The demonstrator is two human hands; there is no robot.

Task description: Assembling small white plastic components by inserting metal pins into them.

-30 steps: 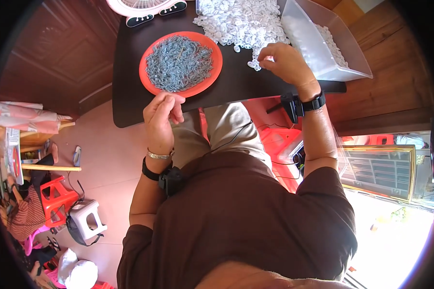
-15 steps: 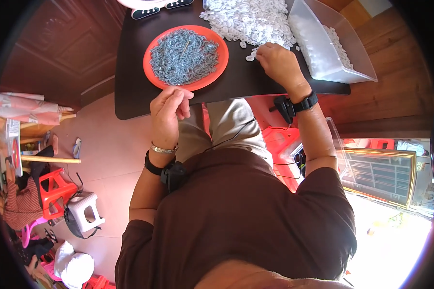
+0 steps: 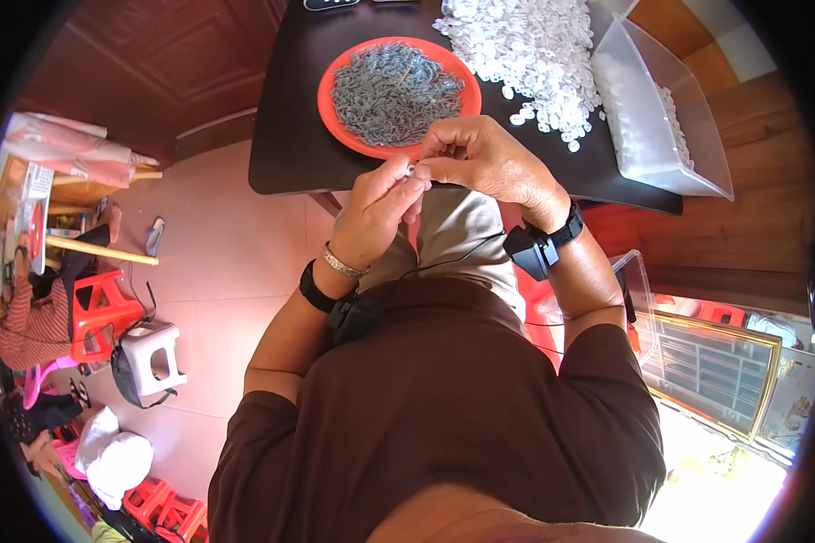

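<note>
My left hand (image 3: 378,210) and my right hand (image 3: 489,163) meet at the near rim of an orange-red plate (image 3: 329,107). Both are closed in a pinch, fingertips touching. A small whitish piece (image 3: 411,170) shows between them; whatever else the left fingers hold is hidden. The plate carries a heap of small grey metal screws (image 3: 394,95), with one gold-coloured thin piece on top. To its right, small flat white oval pieces (image 3: 539,59) with holes lie in a large spread pile, a few loose at its near edge.
A translucent plastic bin (image 3: 647,167) with more white pieces stands on the dark table (image 3: 285,167) at the right, near a wooden panel. Red stools (image 3: 109,312) and a grey stool (image 3: 154,357) are on the floor at left, where another person (image 3: 32,321) sits.
My right hand has left the white pile and come left and nearer to me, meeting my left hand. My left hand has shifted right. The table sits further right in view.
</note>
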